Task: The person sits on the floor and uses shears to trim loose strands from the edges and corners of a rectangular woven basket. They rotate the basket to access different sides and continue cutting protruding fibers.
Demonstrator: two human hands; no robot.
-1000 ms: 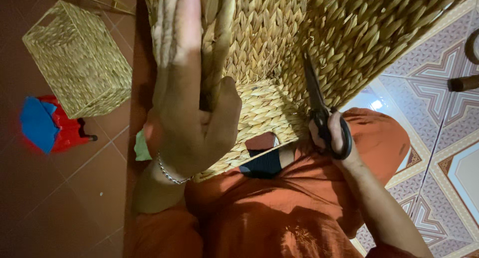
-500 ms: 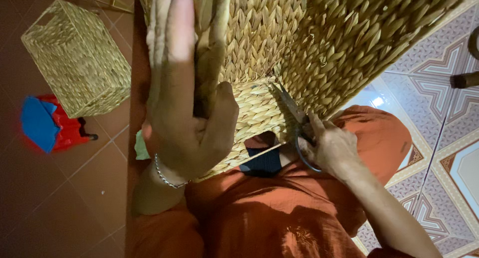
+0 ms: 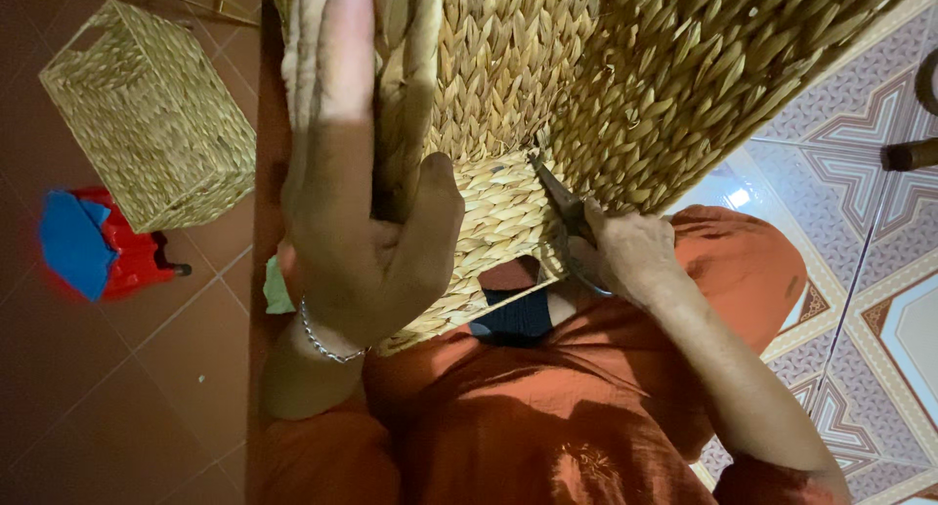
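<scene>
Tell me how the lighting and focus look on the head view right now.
Head view: glare on the glossy patterned floor tiles; the left hand sits very close to the lens and looks oversized; the basket weave is sharp; the scissors in the right hand are dark; the red stool is dim.
</scene>
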